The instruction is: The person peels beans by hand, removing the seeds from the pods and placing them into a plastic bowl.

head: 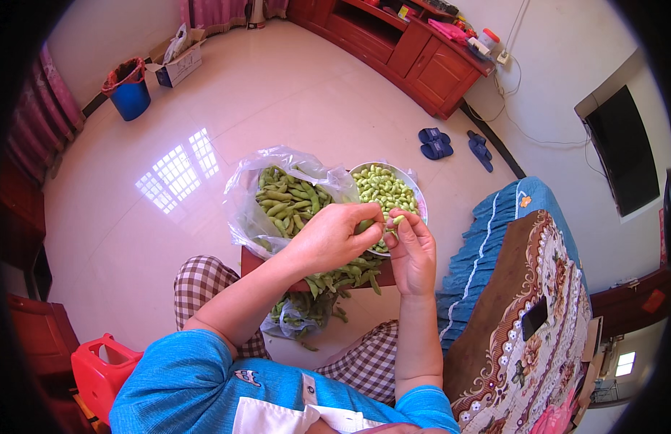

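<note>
My left hand pinches a green soybean pod between thumb and fingers. Close beside it, my right hand holds a pale green shelled bean at its fingertips. Both hands are above a small reddish-brown stool or table. A clear plastic bag full of whole pods stands on it at the left. Behind my right hand is a round bowl of shelled beans, partly hidden. Loose pods or empty hulls lie along the near edge beneath my hands.
Below the edge, a plastic bag on the floor holds hulls, with some scattered around it. A cloth-covered seat carrying a phone is at the right. A red plastic stool stands left; blue slippers lie ahead.
</note>
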{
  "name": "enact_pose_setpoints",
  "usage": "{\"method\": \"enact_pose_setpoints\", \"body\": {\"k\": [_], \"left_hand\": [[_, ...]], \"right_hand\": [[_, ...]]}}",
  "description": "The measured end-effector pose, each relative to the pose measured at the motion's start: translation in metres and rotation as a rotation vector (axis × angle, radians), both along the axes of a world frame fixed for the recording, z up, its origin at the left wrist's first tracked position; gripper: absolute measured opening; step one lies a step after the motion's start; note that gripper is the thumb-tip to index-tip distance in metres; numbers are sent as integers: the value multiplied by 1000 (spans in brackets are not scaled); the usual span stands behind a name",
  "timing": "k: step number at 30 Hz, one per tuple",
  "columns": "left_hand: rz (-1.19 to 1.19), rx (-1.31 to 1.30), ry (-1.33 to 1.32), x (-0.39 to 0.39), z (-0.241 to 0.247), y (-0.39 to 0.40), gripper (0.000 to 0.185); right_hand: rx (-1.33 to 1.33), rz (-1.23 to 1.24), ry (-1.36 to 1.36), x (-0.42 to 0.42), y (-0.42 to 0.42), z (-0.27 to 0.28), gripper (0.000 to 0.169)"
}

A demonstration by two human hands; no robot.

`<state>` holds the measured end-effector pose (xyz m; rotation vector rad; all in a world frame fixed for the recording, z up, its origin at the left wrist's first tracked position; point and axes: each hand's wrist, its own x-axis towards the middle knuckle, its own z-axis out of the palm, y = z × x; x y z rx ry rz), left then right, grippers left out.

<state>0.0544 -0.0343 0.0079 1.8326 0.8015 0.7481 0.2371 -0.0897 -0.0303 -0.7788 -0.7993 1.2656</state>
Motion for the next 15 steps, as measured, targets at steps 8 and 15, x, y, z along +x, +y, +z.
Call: {"method": "enact_pose_setpoints", "body": {"k": [8,15], "left_hand": [[-69,77,165,-5,-1,1,21],[-31,152,118,-9,-9,0,45]], "right_hand": [[20,81,115,3,3,1,25],[-21,159,274,3,0,12,26]]}}
